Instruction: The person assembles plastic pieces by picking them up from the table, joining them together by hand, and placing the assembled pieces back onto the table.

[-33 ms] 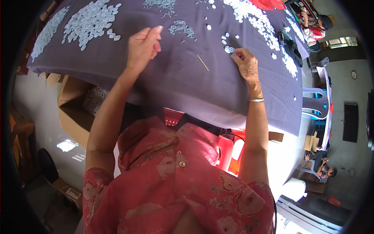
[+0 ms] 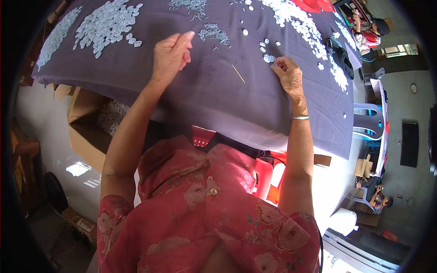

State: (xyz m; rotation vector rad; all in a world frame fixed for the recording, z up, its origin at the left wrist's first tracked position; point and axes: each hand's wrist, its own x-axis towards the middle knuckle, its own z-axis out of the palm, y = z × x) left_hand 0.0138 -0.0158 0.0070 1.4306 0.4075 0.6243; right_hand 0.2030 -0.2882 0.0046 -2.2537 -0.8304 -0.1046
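Note:
My left hand [image 2: 170, 57] hovers over the grey tablecloth [image 2: 200, 98], fingers curled together; whatever they hold, if anything, is hidden. Just beyond it lies a small heap of thin grey pins [image 2: 213, 34]. On the right, my right hand [image 2: 290, 78], with a silver bangle at the wrist, pinches at the cloth beside a few small pale oval plastic pieces [image 2: 267, 58]. A tiny pale bit shows at its fingertips, too small to name. Between the hands lies a thin tan stick [image 2: 238, 73].
White oval pieces are heaped at the left [image 2: 107, 27], with another pile [image 2: 57, 38] at the far left edge. A long spread of white pieces [image 2: 296, 20] runs along the right. An open cardboard box [image 2: 84, 127] holding white pieces stands below the table's left side.
My left hand has shifted slightly to the right. My right hand stays at the same spot beside the pale pieces.

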